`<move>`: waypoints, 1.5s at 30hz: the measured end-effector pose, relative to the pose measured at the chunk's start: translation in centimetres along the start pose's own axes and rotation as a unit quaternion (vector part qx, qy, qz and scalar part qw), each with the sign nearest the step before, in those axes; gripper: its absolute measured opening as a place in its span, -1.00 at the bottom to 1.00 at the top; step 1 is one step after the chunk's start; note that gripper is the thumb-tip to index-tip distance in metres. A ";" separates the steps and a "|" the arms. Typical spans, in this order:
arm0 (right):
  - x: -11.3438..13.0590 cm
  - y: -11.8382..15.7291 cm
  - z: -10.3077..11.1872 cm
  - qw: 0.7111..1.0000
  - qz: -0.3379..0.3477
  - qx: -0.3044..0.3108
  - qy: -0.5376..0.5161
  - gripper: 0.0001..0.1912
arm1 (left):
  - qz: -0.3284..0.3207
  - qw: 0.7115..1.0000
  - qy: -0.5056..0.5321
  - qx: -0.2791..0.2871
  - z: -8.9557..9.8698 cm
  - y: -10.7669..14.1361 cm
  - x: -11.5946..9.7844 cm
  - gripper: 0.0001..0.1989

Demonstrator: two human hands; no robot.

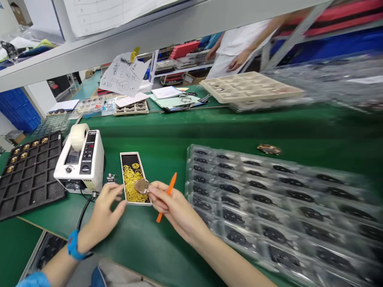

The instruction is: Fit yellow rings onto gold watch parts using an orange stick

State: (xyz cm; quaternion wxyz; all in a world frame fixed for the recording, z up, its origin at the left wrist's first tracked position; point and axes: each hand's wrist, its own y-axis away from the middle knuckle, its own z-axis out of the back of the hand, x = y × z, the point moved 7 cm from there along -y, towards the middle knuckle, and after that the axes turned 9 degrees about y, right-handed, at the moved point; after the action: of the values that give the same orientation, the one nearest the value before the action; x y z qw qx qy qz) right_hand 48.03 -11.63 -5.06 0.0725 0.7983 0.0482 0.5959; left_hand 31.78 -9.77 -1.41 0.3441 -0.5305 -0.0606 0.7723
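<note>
My right hand (167, 201) pinches a round metal piece (141, 186) with a brownish face, like a watch case, over a white-rimmed box (138, 203). An orange pointed stick (171, 184) is also held in that hand, slanting between its fingers. Many small yellow rings (130, 181) lie in the box. To its left, my left hand (104, 211) has its fingers spread and holds nothing; a blue band is round the wrist. A small metal object (111, 178) sits just above the left fingertips.
A white tape dispenser (95, 155) stands at left, beside a black compartment tray (38, 175) with several gold pieces. Clear plastic trays (239, 187) of dark parts fill the right. A metal piece (269, 149) lies behind them. Across the bench, a person (236, 48) stands behind a beige tray (251, 85).
</note>
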 end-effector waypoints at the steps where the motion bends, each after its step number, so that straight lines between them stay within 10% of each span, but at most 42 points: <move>1: 0.3 0.1 0.4 0.999 0.015 -0.018 0.025 -0.40 | 0.110 0.987 0.102 -0.049 1.5 1.2 1.7 -0.67; 5: 0.1 0.3 1.1 0.994 0.015 -0.048 0.095 -0.38 | 0.369 0.794 0.408 -0.258 6.5 6.4 6.6 -0.38; 8: -0.4 0.2 0.6 0.990 0.013 -0.031 0.135 -0.38 | 0.379 0.743 0.438 -0.335 9.1 6.6 7.2 -0.55; 14: 0.2 0.4 0.2 0.981 0.046 -0.022 0.186 -0.39 | 0.232 0.864 0.295 -0.337 11.3 3.1 1.9 -0.67; 19: 1.5 1.0 -0.2 0.975 0.082 0.002 0.207 -0.48 | 0.065 0.987 -0.065 -0.134 10.6 -0.3 -4.1 -0.79; 23: 2.0 1.2 -0.7 0.978 0.098 0.041 0.181 -0.50 | 0.085 0.982 -0.165 -0.047 9.3 -1.9 -4.9 -0.78; 34: 1.8 1.8 -2.0 0.986 0.051 0.155 0.027 -0.48 | 0.125 0.983 0.108 0.075 -0.2 -3.1 -6.5 -0.62; 45: 1.6 2.2 -2.4 0.984 0.041 0.173 0.012 -0.51 | 0.184 0.973 0.131 0.049 -1.0 -3.1 -4.4 -0.53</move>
State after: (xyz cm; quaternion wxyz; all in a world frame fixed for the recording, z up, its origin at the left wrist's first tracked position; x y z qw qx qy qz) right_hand 46.22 -13.40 -2.47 -0.0921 0.7931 0.1189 0.5902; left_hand 34.96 -10.33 2.95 0.2269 -0.6114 0.1218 0.7482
